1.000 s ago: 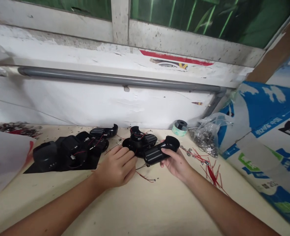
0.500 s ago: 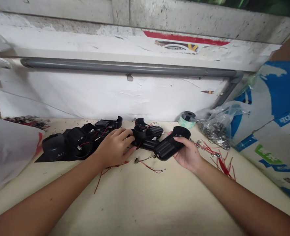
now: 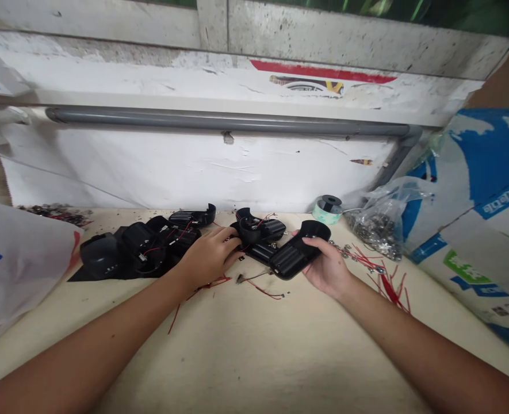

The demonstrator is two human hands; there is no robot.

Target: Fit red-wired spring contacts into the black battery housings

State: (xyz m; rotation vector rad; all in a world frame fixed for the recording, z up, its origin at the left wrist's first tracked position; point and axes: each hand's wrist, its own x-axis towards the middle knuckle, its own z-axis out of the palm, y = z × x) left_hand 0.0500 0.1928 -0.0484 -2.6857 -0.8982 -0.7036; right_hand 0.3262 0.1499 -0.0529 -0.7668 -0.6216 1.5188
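My right hand (image 3: 328, 269) is wrapped round a black plastic housing (image 3: 296, 256) with a curved, cup-like end and a ribbed body, held tilted above the table. My left hand (image 3: 211, 253) is closed, its fingers curled downward beside another black housing (image 3: 249, 230) with red wires. Whatever the left fingertips pinch, if anything, is hidden. Left of that hand lies a cluster of similar black housings (image 3: 136, 247), some with thin red wires and small white connectors. Between the hands, a small connector with a red wire (image 3: 263, 289) rests on the table.
At the right, loose red wires (image 3: 394, 290) and a clear bag of small metal parts (image 3: 377, 233) lie near a blue-and-white carton (image 3: 474, 230). A tape roll (image 3: 326, 211) stands by the wall. A white plastic bag (image 3: 16, 264) borders the left.
The view has shifted slightly. My left fingertips have moved a little down from the wired housing. My right hand keeps hold of its housing in nearly the same place.
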